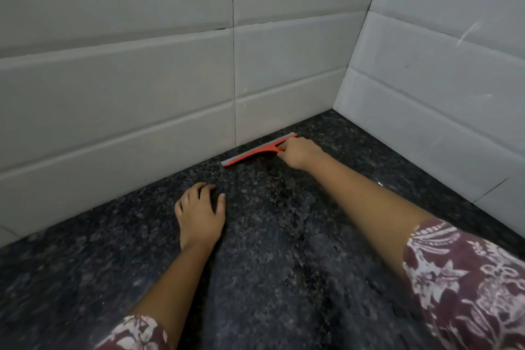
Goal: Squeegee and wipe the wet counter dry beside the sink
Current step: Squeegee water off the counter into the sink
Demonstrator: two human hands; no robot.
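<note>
Right grip [298, 152] clenches the orange plastic squeegee [257, 152] against the tiled wall; left grip [200, 214] released on the speckled dark granite tabletop [85, 278]. Uneven pressure could leave streaks.

A single head-worn wide-angle view looks forward and steeply down from above the dark speckled tabletop [278, 250], facing a corner where two tiled walls [119, 88] meet. It sits close: both forearms reach in from the bottom edge, and straight tile lines bow toward the frame's borders.
</note>
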